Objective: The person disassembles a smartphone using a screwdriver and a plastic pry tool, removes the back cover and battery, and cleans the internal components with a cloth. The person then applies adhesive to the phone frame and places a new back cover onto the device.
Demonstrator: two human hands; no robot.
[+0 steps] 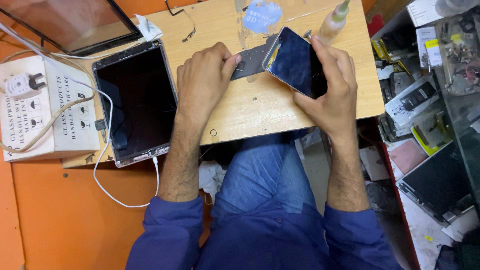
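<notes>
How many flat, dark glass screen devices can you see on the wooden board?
2. A large dark-screened tablet lies flat at the board's left end, white cable attached. A smaller black smartphone is tilted up in the right hand. Others may be hidden among the clutter at right.

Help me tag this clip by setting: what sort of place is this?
Most likely a small phone and tablet repair bench. The right hand holds a smartphone with its screen lifted; an opened tablet lies on the wooden board, and spare parts crowd the side shelf.
</notes>
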